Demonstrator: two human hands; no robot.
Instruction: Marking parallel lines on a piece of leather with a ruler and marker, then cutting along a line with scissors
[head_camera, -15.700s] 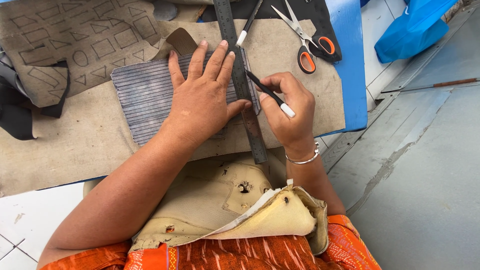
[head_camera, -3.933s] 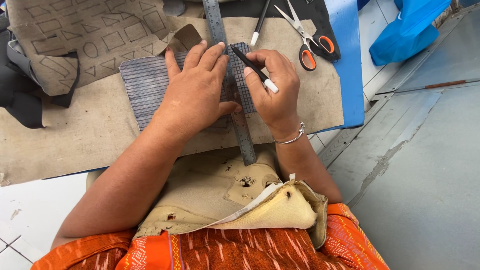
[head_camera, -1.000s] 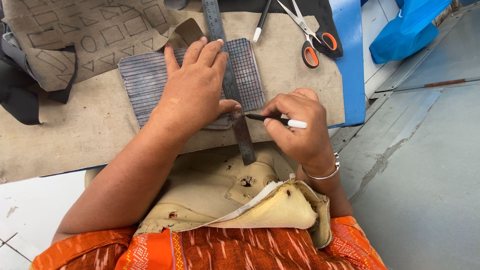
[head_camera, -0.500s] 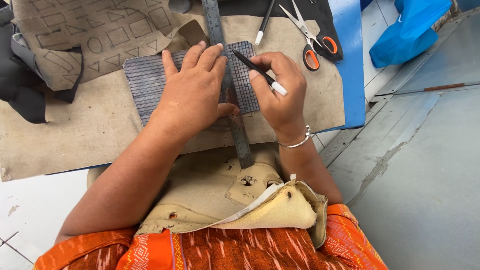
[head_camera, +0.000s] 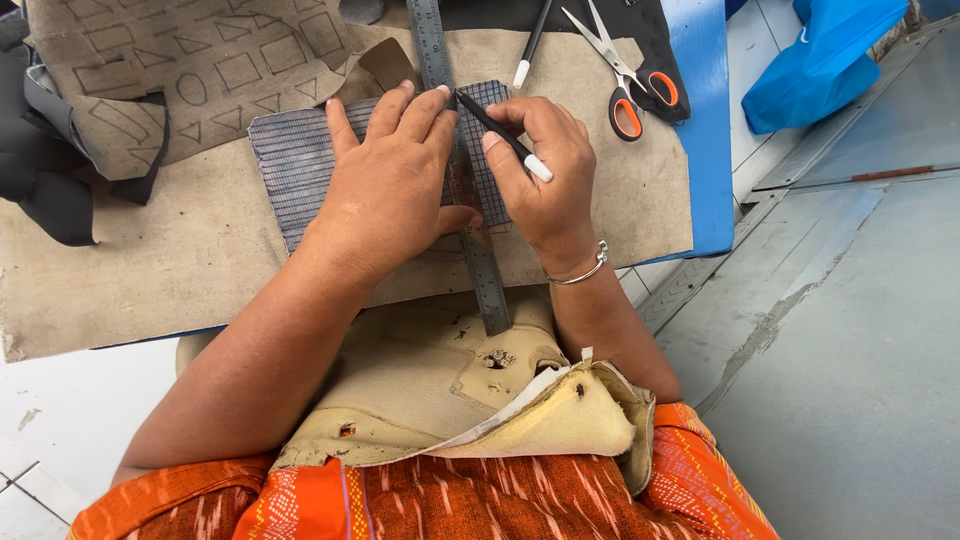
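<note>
My left hand (head_camera: 390, 185) lies flat, fingers spread, pressing a long steel ruler (head_camera: 487, 285) onto a grey piece of material ruled with a fine grid (head_camera: 290, 165). My right hand (head_camera: 545, 180) grips a black pen with a white end (head_camera: 505, 137); its tip touches the grid piece at the ruler's right edge, near the far end of the piece. The grid piece rests on a tan fabric sheet (head_camera: 180, 260) over a blue board (head_camera: 705, 120).
Orange-handled scissors (head_camera: 625, 75) and a second black pen (head_camera: 530, 45) lie at the back on dark material. A tan sheet marked with drawn shapes (head_camera: 190, 70) sits back left. A blue plastic bag (head_camera: 820, 60) is at the right. Worn beige cushion (head_camera: 480, 400) on my lap.
A second ago my right hand held the pen near the ruler's lower part; it has moved up to the far end of the grid piece. The ruler and left hand stay put.
</note>
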